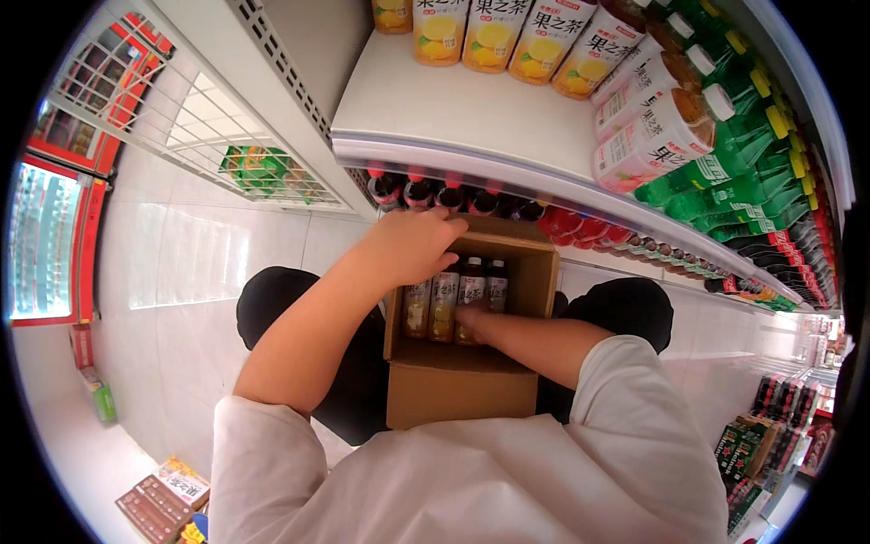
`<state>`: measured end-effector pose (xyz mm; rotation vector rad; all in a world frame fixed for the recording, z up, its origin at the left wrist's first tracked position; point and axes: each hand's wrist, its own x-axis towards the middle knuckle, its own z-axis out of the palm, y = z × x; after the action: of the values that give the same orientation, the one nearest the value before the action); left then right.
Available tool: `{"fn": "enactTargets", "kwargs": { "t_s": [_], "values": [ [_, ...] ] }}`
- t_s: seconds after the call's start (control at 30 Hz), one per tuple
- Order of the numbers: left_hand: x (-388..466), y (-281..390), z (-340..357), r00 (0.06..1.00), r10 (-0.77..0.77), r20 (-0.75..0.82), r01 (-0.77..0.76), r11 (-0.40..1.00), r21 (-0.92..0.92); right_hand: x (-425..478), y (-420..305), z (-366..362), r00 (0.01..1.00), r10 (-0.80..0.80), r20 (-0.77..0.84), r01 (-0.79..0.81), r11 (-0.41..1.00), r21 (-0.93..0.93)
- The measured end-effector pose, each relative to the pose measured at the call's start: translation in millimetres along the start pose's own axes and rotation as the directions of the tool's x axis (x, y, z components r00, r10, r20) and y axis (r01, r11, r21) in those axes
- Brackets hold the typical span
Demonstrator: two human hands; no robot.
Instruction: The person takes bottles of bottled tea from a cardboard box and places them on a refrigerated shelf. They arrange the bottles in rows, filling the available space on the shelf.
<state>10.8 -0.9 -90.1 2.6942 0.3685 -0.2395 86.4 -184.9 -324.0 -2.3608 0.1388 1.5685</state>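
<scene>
Between my knees sits an open cardboard box (462, 394), its near flap folded out. Several lemon tea bottles (444, 306) stand in a row inside it, with pale caps and lemon-printed labels. My left hand (416, 246) grips the box's far left edge, thumb on the inner side and fingers over the top. Reaching into the box from the right, my right hand (476, 321) has its fingers around the lower part of a bottle in the row; its fingertips are partly hidden and blurred.
Ahead is a white shelf (462, 115) with lemon tea bottles (495, 34), pink-labelled bottles (646, 149) and green soda bottles (720, 183). Dark red-capped bottles (418, 187) stand below its edge. A wire rack (204, 136) and a red-framed cooler (47, 238) are left. Stacked drink cases (747, 442) stand right.
</scene>
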Motion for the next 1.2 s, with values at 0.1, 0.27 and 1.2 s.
{"fn": "enactTargets", "kwargs": {
  "t_s": [0.1,0.27,1.2],
  "values": [
    [0,-2,2,0.997,0.041,-0.063,-0.04,0.999,0.014,-34,-16,-12,0.999,0.029,0.045,-0.028,0.999,-0.03],
    [4,6,-6,0.991,0.078,-0.106,-0.079,0.997,-0.01,-28,-23,2,0.985,-0.08,-0.151,0.054,0.985,-0.164],
    [39,-37,-89,0.49,-0.26,-0.832,-0.256,0.87,-0.422,-189,-101,-233,0.091,-0.994,0.063,0.953,0.068,-0.297]
  ]
}}
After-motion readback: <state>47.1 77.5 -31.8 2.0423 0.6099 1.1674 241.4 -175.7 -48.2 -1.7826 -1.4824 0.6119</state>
